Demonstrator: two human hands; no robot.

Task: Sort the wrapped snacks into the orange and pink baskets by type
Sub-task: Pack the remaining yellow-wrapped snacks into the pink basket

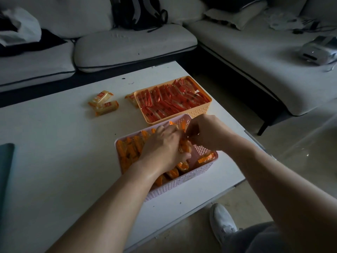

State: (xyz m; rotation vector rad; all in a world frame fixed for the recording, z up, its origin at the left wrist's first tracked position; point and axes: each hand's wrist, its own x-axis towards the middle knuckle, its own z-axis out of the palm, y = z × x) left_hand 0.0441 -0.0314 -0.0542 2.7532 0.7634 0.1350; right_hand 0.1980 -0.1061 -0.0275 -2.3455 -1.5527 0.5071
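Pink basket (pixel 182 181): left hand (pixel 164 145) grasps orange-wrapped snacks (pixel 127 150) inside, right hand (pixel 206 132) pinches one. Orange basket (pixel 198 112): filled with red-wrapped snacks (pixel 169 101).

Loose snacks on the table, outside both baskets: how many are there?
3. One snack and a second snack lie together on the table, left of the orange basket; a third snack lies against that basket's left corner. The pair may hide another.

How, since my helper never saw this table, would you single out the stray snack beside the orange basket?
On the white table, find the orange basket full of red packets. At its left end lies one yellow-wrapped snack, alone, unlike the cluster lying together farther left.
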